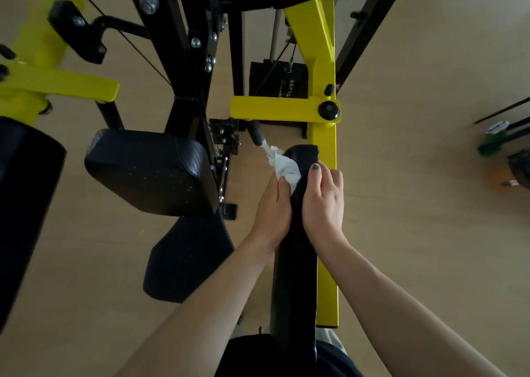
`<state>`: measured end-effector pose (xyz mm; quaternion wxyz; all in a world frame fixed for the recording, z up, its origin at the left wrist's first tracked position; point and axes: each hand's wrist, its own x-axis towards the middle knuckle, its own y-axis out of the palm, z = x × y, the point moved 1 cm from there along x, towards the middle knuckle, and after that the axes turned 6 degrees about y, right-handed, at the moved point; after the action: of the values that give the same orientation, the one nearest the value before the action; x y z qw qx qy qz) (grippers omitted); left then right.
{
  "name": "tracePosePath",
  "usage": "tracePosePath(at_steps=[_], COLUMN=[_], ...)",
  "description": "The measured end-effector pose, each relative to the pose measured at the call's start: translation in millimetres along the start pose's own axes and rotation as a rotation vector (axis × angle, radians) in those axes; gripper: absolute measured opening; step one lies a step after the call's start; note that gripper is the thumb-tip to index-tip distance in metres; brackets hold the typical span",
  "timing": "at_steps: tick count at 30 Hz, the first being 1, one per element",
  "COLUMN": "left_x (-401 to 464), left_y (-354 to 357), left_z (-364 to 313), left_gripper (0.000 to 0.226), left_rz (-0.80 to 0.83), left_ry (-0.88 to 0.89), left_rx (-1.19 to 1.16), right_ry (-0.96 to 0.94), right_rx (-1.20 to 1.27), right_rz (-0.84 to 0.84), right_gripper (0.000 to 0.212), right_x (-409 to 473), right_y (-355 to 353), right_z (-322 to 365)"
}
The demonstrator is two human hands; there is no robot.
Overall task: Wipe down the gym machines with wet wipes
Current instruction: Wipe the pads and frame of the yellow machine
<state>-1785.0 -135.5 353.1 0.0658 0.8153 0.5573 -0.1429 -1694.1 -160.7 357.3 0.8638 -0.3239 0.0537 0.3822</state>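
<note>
The left hand (272, 204) holds a crumpled white wet wipe (282, 167) against the left side of a long black arm pad (296, 262), while the right hand (324, 202) curls over the pad's right edge, thumb lying on top near its far end. The pad runs along a yellow frame bar (325, 147) of the gym machine, with black seat cushions (149, 170) to the left and a black weight stack (275, 81) farther off. Below everything lies a pale wooden floor (415, 233), with some blurred items at the far right edge.
</note>
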Motion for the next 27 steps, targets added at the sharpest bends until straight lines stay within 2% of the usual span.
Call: tracePosePath(at_steps=[5, 7, 10, 15, 18, 20, 24, 27], left_x=[-51.7, -59.5, -46.2, -18.1, -11.7, -9.0, -3.2, -3.6], left_y=[-8.5, -9.3, -11.8, -25.4, -31.4, -32.5, -32.6, -32.6], left_z=[36.4, 49.7, 52.3, 45.3, 39.4, 35.2, 34.5, 32.6], left_gripper=[0.032, 0.027, 0.022, 0.009, 0.033, 0.040, 0.031, 0.026], left_rz=[-0.024, -0.059, -0.096, -0.004, 0.018, 0.022, 0.031, 0.049], left_ry=[-0.051, -0.032, -0.043, 0.012, -0.015, -0.080, -0.180, -0.174], left_rx=[-0.041, 0.010, 0.094, 0.212, 0.136, 0.070, 0.004, -0.051], right_ry=[-0.011, -0.011, -0.019, -0.022, -0.032, -0.036, -0.042, -0.044], right_rx=[-0.013, -0.028, -0.041, -0.040, -0.058, -0.059, -0.063, -0.055], right_rz=[-0.005, -0.007, -0.010, -0.003, -0.010, -0.014, -0.016, -0.014], right_gripper=[0.039, 0.039, 0.040, 0.040, 0.041, 0.040, 0.039, 0.039], right_x=[-0.7, 0.7, 0.9, 0.4, 1.0, 1.3, -0.2, -0.4], right_y=[-0.2, 1.1, 1.2, 0.3, 1.4, 1.5, 0.6, 0.2], right_z=[-0.9, -3.6, -3.9, -4.1, -5.4, -5.6, -4.7, -4.6])
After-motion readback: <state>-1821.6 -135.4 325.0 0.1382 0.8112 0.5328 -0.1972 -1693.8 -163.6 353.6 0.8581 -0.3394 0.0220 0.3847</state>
